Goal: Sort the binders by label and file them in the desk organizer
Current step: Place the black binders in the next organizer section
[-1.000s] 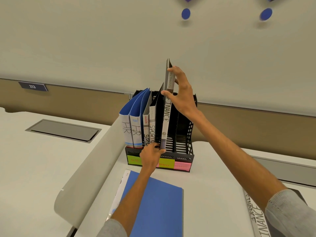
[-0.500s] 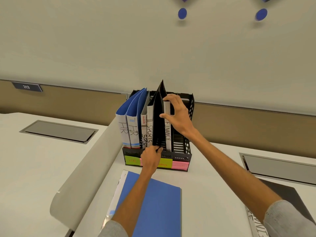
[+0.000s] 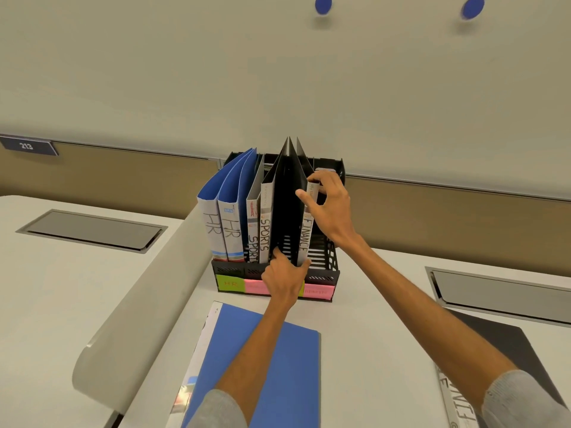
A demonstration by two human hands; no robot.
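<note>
A black desk organizer (image 3: 321,276) stands at the back of the desk, with green and pink labels on its front. Two blue HR binders (image 3: 221,223) fill its left slot and two SPORTS binders (image 3: 264,230) stand beside them. A black FINANCE binder (image 3: 304,239) stands upright in the slot to the right. My right hand (image 3: 329,208) pinches the top of its spine. My left hand (image 3: 282,281) holds the binder's lower front corner at the organizer's edge. A blue binder (image 3: 272,359) lies flat on the desk near me. Another FINANCE binder (image 3: 457,400) lies at the lower right.
A curved grey divider panel (image 3: 136,307) runs along the desk's left side. Recessed grey cable hatches (image 3: 89,230) sit in the left desk and in the right desk (image 3: 500,295). The wall stands right behind the organizer.
The FINANCE binder, held high above the organizer a second ago, has come down into its slot. My right hand followed it down; my left hand stayed at the organizer's front.
</note>
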